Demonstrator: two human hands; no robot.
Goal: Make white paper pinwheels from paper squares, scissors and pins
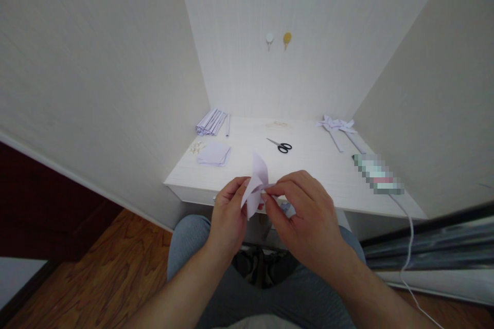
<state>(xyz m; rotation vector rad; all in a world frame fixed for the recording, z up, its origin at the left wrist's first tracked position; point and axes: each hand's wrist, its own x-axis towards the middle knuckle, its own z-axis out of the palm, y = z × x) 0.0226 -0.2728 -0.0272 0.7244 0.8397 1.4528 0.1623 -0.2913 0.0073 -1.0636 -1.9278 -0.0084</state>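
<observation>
A pale lilac piece of folded paper (pixel 258 180) stands between my two hands, in front of the white desk's near edge (pixel 200 187). My left hand (pixel 227 216) pinches its lower left part, fingers closed on it. My right hand (pixel 304 216) pinches the paper's right side with thumb and forefinger. Both hands hover above my lap, just short of the desk.
On the desk lie black-handled scissors (pixel 281 145), a stack of lilac paper squares (pixel 214 154), a bundle of folded lilac strips (pixel 211 122), a finished paper bow (pixel 339 127) and a phone (pixel 378 175) with a white cable (pixel 409 236). Walls close the desk on three sides.
</observation>
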